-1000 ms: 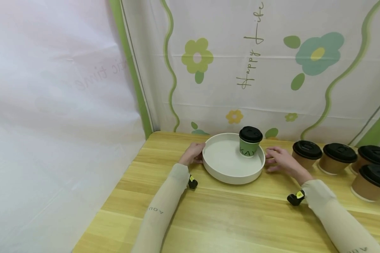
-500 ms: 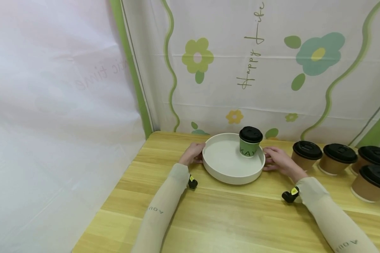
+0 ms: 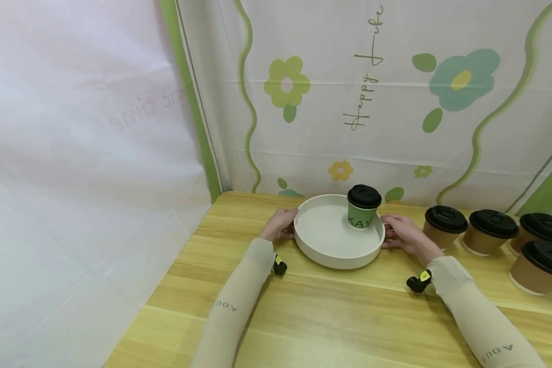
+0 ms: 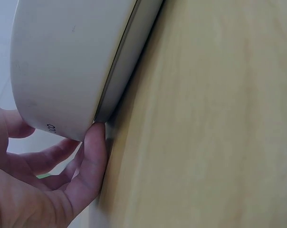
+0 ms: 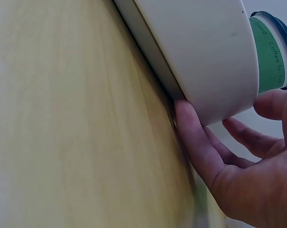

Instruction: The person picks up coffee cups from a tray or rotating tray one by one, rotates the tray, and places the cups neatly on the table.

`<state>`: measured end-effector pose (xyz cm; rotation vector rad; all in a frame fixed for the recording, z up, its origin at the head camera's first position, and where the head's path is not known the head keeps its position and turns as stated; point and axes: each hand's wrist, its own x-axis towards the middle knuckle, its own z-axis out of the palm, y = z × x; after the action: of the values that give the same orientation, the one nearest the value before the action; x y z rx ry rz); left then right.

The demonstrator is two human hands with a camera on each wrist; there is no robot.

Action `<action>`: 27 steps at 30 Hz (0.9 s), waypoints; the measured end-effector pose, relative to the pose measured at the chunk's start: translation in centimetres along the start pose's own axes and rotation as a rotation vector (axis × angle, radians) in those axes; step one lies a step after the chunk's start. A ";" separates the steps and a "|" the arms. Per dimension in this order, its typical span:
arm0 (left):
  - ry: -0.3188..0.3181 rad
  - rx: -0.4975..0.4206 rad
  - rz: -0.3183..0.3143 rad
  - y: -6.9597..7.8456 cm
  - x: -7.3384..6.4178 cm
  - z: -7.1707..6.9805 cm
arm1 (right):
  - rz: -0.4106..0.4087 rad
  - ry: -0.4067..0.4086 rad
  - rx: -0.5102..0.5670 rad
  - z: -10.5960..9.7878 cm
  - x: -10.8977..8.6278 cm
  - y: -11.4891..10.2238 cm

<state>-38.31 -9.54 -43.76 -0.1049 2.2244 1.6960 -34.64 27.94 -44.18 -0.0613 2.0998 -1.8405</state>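
Observation:
A round white tray (image 3: 333, 236) with a raised wall sits on the wooden table, bearing one green paper coffee cup (image 3: 361, 216) with a black lid, upright near its right side. My left hand (image 3: 279, 224) grips the tray's left side. In the left wrist view its thumb lies at the rim and a fingertip (image 4: 97, 135) is tucked at the bottom edge. Across from it, my right hand (image 3: 406, 232) holds the right side, thumb at the rim beside the cup, with a finger (image 5: 188, 118) at the base. The far fingers are partly hidden behind the tray.
Several brown paper cups with black lids, the nearest one (image 3: 443, 227) just beyond my right hand, stand at the table's right. A printed curtain (image 3: 322, 133) hangs along the back edge. White sheeting (image 3: 96, 204) hangs at the left. The wooden table (image 3: 322, 317) extends toward me.
My right hand has moved left onto the tray's right side, from slightly apart to holding it. The left hand, tray and cup have stayed in place.

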 end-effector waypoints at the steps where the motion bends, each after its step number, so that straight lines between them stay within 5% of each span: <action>1: 0.000 -0.001 -0.001 0.0 0.0 0.0 | 0.001 -0.001 0.003 0.0 0.0 0.0; 12: 0.007 0.014 0.025 0.1 -0.2 -0.2 | 0.011 0.000 0.013 0.1 0.4 0.3; 20: 0.123 0.376 0.321 2.1 -2.5 0.8 | 0.004 0.007 0.004 0.1 0.0 0.2; 27: 0.100 0.641 0.605 4.0 -4.3 1.2 | -0.002 -0.009 0.005 0.0 0.0 0.1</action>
<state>-35.03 -7.92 -39.02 0.7117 2.9531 1.1161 -34.65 28.00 -44.30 -0.0697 2.0904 -1.8428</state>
